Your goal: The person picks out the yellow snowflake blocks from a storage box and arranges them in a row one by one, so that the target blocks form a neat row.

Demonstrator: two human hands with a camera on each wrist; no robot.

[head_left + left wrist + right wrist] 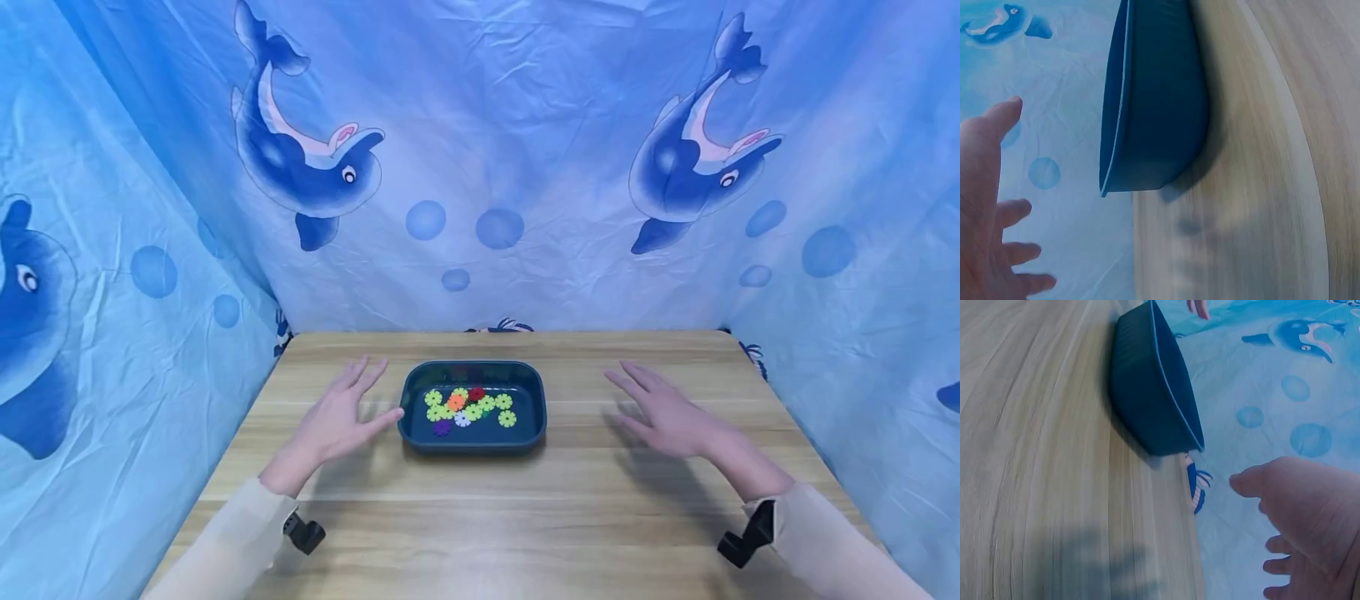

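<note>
Head view: dark teal plastic tray is set on the wood-grain table, nearer the far edge, and flower-shaped notched discs are scattered inside it: mostly lime discs, plus a purple disc, an orange disc, a white disc and a red disc. Several are overlapped. Left hand is poised just beside the tray's left end, fingers spread, thumb pointed at the rim, nothing gripped. Right hand is poised well apart from the right end, fingers extended, nothing gripped. Step in hand is judged to be ready/approach: no disc is picked up. Left wrist view: thumb and three fingers are seen spread wide; a gap is shown between thumb and tray wall, so no contact is read. Discs are hidden by the wall here. Right wrist view: thumb and fingertips are seen loose and apart, tray wall well clear of them; discs are hidden again. Next move is judged to call for a hand to be brought over the rim and one disc pinched by its edge; overlapped neighbours could be dragged along. More travel is needed from the right.
</note>
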